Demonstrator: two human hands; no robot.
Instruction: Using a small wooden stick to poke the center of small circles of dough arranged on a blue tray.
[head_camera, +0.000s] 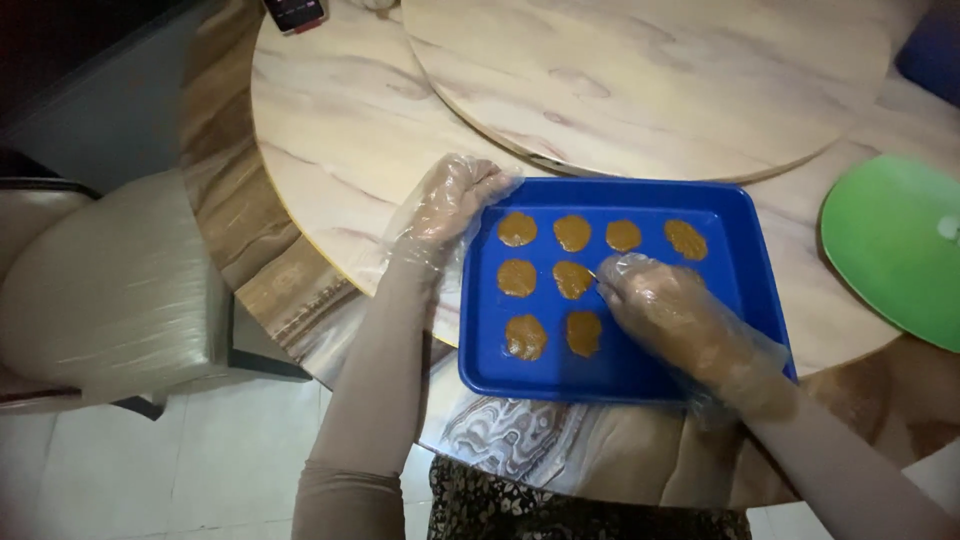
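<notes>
A blue rectangular tray (740, 290) is set on the round marbled bench (340, 130), close to its near edge. Eight flat brown dough rounds (572, 233) are laid out on the tray in rows: four along the far row, two in the middle row, two in the near row, each kept apart from the next.

The left hand (450, 205), covered by a loose clear plastic glove, is rested on the far left corner of the tray, with the fingers curled loosely over the rim. The right hand (665, 305), gloved the same way, is held low over the middle of the tray, with its fingertips pressed down just beside the second round of the middle row (572, 279). Whether anything is pinched under those fingers cannot be told, since the glove is crumpled over them.

A raised round turntable (650, 80) is seen behind the tray, a green plate (890, 245) to the right, and a cream padded chair (110, 290) to the left.
</notes>
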